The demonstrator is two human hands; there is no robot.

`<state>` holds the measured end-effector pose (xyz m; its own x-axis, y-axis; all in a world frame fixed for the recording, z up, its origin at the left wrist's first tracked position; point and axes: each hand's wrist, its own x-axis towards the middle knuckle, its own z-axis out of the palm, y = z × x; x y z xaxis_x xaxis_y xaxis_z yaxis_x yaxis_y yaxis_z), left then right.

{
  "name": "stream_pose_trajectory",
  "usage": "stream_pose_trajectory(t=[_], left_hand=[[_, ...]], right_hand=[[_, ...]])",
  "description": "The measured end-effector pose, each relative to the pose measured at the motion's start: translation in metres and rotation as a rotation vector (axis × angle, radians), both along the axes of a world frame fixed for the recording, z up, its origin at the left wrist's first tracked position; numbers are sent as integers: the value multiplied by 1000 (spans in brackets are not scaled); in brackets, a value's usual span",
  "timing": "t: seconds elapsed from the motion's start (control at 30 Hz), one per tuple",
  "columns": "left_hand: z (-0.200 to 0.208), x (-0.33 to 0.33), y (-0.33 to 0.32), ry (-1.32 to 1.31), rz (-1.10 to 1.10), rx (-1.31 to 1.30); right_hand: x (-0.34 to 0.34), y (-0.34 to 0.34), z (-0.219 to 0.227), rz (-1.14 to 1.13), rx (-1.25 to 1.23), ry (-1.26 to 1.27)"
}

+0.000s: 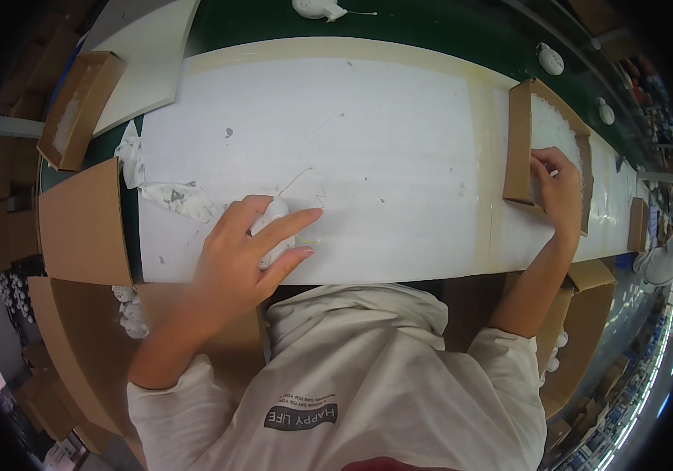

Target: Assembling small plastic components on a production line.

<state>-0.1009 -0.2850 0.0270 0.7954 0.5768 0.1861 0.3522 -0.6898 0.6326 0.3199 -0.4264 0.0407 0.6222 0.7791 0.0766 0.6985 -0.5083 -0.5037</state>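
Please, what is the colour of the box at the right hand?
The box is cardboard brown, seen best in the head view.

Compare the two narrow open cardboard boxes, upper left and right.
The right hand reaches into the right box; no hand touches the left box. White contents cover most of the right box's visible inside; the left box shows bare cardboard toward its far end. Both are brown.

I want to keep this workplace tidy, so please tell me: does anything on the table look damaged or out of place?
Yes, the white sheet looks worn at its left side: a ragged, grey-patched strip lies near the left hand, and a crumpled white piece lies at the edge. Small dark marks break the plain surface.
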Motion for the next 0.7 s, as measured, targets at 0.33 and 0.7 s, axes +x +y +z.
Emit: stream_pose_trajectory(t=[0.33, 0.7], left_hand=[[-2, 5, -4, 18, 49, 87], [-8, 7, -7, -30, 67, 144]], right_hand=[[0, 0, 1, 183, -17, -194], [5, 2, 2, 197, 8, -177]])
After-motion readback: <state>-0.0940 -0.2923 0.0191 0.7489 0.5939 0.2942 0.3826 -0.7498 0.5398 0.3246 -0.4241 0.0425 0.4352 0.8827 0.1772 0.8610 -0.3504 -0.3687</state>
